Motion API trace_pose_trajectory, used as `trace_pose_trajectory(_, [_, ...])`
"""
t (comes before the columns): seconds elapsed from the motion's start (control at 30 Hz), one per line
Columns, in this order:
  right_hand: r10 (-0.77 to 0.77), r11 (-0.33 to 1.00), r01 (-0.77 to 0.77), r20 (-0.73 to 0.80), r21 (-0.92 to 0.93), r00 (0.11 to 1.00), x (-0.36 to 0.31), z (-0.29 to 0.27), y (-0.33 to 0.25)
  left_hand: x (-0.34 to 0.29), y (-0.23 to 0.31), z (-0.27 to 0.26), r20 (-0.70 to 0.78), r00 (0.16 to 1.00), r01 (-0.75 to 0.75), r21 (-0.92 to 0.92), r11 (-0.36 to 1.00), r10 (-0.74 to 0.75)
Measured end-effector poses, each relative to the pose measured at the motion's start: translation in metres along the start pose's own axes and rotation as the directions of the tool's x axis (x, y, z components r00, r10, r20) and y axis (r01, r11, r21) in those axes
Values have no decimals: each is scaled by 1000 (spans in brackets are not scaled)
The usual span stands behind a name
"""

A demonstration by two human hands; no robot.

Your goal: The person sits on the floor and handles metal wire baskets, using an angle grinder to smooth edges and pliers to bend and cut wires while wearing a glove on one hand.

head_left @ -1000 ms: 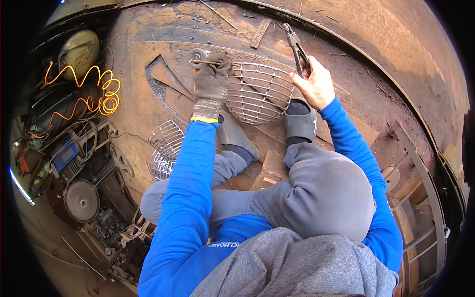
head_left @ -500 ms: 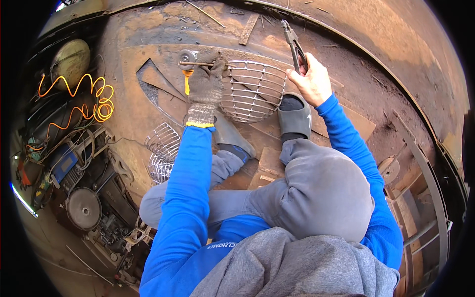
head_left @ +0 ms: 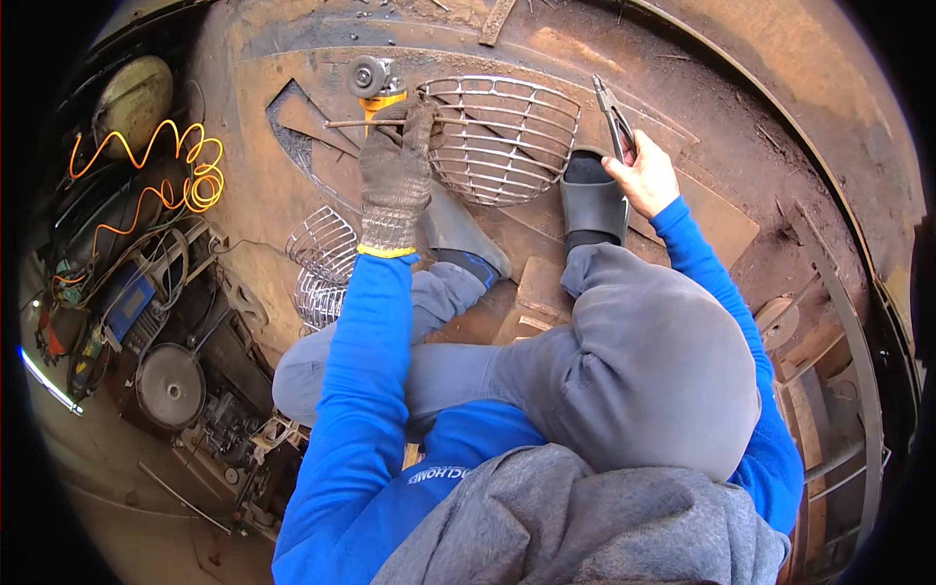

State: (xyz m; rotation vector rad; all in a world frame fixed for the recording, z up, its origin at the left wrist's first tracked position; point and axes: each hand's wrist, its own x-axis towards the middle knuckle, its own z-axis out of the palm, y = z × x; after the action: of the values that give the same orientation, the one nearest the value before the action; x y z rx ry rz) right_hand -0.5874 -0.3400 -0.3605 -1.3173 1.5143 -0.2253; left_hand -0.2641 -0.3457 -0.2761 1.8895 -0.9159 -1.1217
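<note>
My left hand [head_left: 398,161], in a worn grey knit glove, is closed round a thin brown rod [head_left: 343,124] that pokes out on both sides of its fingers. The left edge of a curved wire basket [head_left: 502,141] meets the glove, and whether the fingers also grip it is hidden. My bare right hand [head_left: 645,175] is closed on the handles of long metal pliers [head_left: 614,119], whose jaws point away from me, right of the basket. Just beyond the glove lies an angle grinder [head_left: 375,83] with a yellow body, partly covered by the hand.
My sandalled feet [head_left: 590,200] rest on the rusty metal floor [head_left: 331,78]. Two more wire baskets [head_left: 324,249] lie left of my leg. An orange coiled hose [head_left: 195,175], cables and machinery fill the left side. A curved metal bar [head_left: 846,331] stands at the right.
The pliers have come lower and nearer, moving right with my right hand. The basket's far edge has risen in view, and the rod in my left hand has shifted left.
</note>
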Motion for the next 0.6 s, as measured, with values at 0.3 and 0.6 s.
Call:
trace_pose_trajectory(0.3, [160, 965, -121, 155, -234, 975, -5, -3, 47, -12, -25, -42, 27, 994, -109, 314, 943, 106])
trace_pose_trajectory(0.6, [89, 969, -50, 153, -243, 984, -2, -3, 75, -30, -15, -46, -3, 990, 136, 181, 974, -138])
